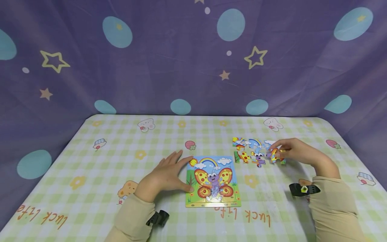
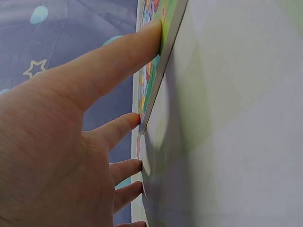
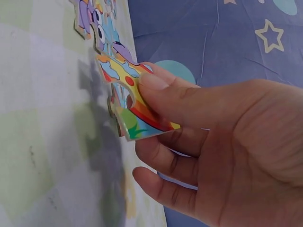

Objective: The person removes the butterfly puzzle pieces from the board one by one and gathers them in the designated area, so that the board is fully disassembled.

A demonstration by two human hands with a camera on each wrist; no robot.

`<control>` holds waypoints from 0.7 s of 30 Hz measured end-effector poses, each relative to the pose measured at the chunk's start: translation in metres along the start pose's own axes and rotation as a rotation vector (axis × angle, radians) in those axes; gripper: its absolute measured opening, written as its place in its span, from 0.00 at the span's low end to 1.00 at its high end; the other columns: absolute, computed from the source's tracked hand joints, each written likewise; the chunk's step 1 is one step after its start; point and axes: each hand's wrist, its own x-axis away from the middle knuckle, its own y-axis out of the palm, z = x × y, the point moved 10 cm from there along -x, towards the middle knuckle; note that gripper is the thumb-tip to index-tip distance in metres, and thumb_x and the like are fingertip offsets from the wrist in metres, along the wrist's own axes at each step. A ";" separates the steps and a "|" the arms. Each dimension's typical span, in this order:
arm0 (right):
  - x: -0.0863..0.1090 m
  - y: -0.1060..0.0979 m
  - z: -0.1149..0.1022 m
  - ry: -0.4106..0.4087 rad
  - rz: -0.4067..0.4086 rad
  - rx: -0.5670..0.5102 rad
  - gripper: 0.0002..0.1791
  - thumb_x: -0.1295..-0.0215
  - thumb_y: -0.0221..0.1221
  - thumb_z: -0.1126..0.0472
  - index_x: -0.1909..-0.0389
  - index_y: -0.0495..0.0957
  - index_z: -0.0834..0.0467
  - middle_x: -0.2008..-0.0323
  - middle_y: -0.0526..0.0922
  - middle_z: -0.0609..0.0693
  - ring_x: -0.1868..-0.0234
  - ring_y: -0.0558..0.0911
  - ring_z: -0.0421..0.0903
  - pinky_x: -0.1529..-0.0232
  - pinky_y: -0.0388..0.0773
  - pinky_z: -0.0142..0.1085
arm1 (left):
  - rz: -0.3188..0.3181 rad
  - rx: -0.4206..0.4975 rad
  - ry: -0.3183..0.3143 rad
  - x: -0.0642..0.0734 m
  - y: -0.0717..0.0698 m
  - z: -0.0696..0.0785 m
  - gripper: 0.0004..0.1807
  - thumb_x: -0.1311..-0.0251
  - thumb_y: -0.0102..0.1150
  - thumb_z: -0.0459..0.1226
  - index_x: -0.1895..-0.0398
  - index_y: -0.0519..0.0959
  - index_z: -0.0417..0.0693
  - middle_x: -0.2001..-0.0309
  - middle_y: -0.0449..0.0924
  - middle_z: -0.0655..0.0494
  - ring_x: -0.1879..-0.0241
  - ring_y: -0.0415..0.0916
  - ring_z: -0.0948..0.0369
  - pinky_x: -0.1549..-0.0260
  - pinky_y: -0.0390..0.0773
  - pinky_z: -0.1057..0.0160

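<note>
Puzzle piece (image 3: 143, 111): right-wrist view's centre; my right hand (image 1: 297, 153) pinched and partly hid it.
Butterfly board (image 1: 213, 179): head view's lower centre; my spread left hand (image 1: 166, 175) touched it.

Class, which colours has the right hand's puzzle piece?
The puzzle piece shows yellow, red, blue and green, clearest in the right wrist view.

Puzzle piece (image 3: 143, 112) — partly behind thumb (image 3: 165, 97)

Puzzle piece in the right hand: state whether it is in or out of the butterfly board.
Out: the right hand pinches the puzzle piece, well apart from the butterfly board.
</note>
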 end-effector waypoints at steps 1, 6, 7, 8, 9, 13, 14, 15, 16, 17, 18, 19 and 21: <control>0.000 0.000 0.001 0.000 -0.004 0.004 0.15 0.35 0.61 0.70 0.49 0.78 0.71 0.66 0.86 0.52 0.69 0.81 0.40 0.66 0.76 0.32 | 0.001 0.001 0.000 0.000 0.000 0.000 0.55 0.59 0.77 0.54 0.24 0.60 0.58 0.21 0.43 0.45 0.23 0.39 0.44 0.28 0.42 0.39; -0.001 0.003 0.002 -0.011 -0.028 0.003 0.15 0.37 0.62 0.70 0.50 0.79 0.71 0.68 0.85 0.50 0.70 0.79 0.39 0.67 0.75 0.31 | 0.003 0.004 -0.005 -0.001 0.000 0.000 0.55 0.59 0.77 0.54 0.24 0.61 0.59 0.21 0.42 0.45 0.23 0.39 0.45 0.27 0.41 0.40; -0.001 0.004 0.002 -0.017 -0.033 0.000 0.15 0.37 0.62 0.70 0.50 0.79 0.71 0.68 0.84 0.50 0.70 0.79 0.39 0.67 0.75 0.31 | 0.004 0.003 -0.005 -0.001 0.000 -0.001 0.55 0.59 0.77 0.53 0.24 0.61 0.59 0.21 0.43 0.45 0.23 0.39 0.44 0.27 0.42 0.39; -0.001 0.005 0.002 -0.018 -0.035 -0.002 0.15 0.38 0.63 0.70 0.50 0.79 0.71 0.69 0.84 0.50 0.71 0.79 0.39 0.67 0.75 0.31 | 0.004 0.002 -0.007 -0.001 0.000 -0.001 0.55 0.59 0.77 0.53 0.24 0.61 0.59 0.21 0.43 0.45 0.23 0.39 0.45 0.27 0.42 0.40; -0.002 0.005 0.002 -0.019 -0.035 -0.002 0.16 0.38 0.63 0.70 0.51 0.79 0.72 0.69 0.84 0.49 0.71 0.79 0.38 0.67 0.75 0.31 | 0.005 0.001 -0.009 -0.002 0.000 -0.001 0.55 0.59 0.77 0.53 0.24 0.61 0.59 0.21 0.43 0.45 0.23 0.38 0.45 0.27 0.42 0.40; -0.003 0.006 0.005 -0.017 -0.040 0.002 0.17 0.39 0.63 0.71 0.50 0.78 0.73 0.67 0.85 0.51 0.71 0.78 0.38 0.67 0.75 0.30 | 0.005 0.001 -0.013 -0.002 0.001 -0.001 0.55 0.59 0.77 0.53 0.24 0.61 0.59 0.21 0.43 0.45 0.23 0.38 0.45 0.27 0.42 0.40; -0.003 0.006 0.006 -0.013 -0.038 0.012 0.17 0.39 0.63 0.71 0.50 0.78 0.73 0.66 0.85 0.52 0.70 0.77 0.37 0.67 0.75 0.30 | 0.004 0.000 -0.016 -0.002 0.001 -0.001 0.55 0.59 0.77 0.53 0.24 0.61 0.60 0.21 0.43 0.46 0.23 0.38 0.46 0.27 0.42 0.41; -0.004 0.006 0.007 -0.011 -0.038 0.018 0.17 0.39 0.63 0.71 0.50 0.78 0.73 0.65 0.85 0.53 0.70 0.77 0.37 0.67 0.75 0.30 | 0.004 0.000 -0.016 -0.002 0.001 -0.001 0.55 0.59 0.77 0.53 0.24 0.61 0.60 0.21 0.43 0.46 0.23 0.38 0.45 0.27 0.42 0.40; -0.004 0.007 0.007 -0.010 -0.038 0.029 0.17 0.39 0.63 0.71 0.50 0.78 0.73 0.63 0.85 0.54 0.69 0.76 0.37 0.66 0.74 0.30 | 0.005 -0.001 -0.013 -0.002 0.001 -0.001 0.55 0.59 0.77 0.53 0.24 0.61 0.59 0.21 0.43 0.45 0.23 0.39 0.45 0.27 0.42 0.40; -0.004 0.006 0.007 -0.008 -0.034 0.042 0.17 0.40 0.64 0.70 0.50 0.79 0.73 0.62 0.85 0.55 0.68 0.76 0.37 0.66 0.74 0.30 | 0.005 -0.002 -0.013 -0.002 0.001 -0.001 0.55 0.59 0.77 0.53 0.24 0.61 0.60 0.21 0.43 0.45 0.23 0.39 0.45 0.27 0.42 0.40; -0.004 0.006 0.008 -0.007 -0.030 0.059 0.17 0.39 0.64 0.70 0.50 0.79 0.73 0.62 0.85 0.55 0.68 0.75 0.37 0.66 0.74 0.30 | 0.004 -0.004 -0.013 -0.002 0.001 -0.001 0.55 0.59 0.77 0.53 0.24 0.61 0.60 0.21 0.43 0.46 0.23 0.39 0.45 0.27 0.42 0.40; -0.004 0.005 0.008 -0.006 -0.027 0.077 0.17 0.39 0.65 0.69 0.50 0.79 0.72 0.61 0.85 0.56 0.67 0.74 0.37 0.65 0.73 0.30 | 0.005 -0.004 -0.013 -0.002 0.001 -0.001 0.55 0.59 0.77 0.53 0.24 0.61 0.60 0.21 0.43 0.46 0.23 0.39 0.45 0.27 0.42 0.40; -0.004 0.005 0.009 -0.003 -0.021 0.098 0.17 0.39 0.65 0.68 0.50 0.80 0.71 0.59 0.85 0.56 0.65 0.74 0.37 0.65 0.73 0.30 | 0.006 -0.003 -0.012 -0.002 0.001 -0.001 0.55 0.59 0.77 0.53 0.24 0.61 0.60 0.21 0.43 0.45 0.23 0.39 0.45 0.27 0.42 0.40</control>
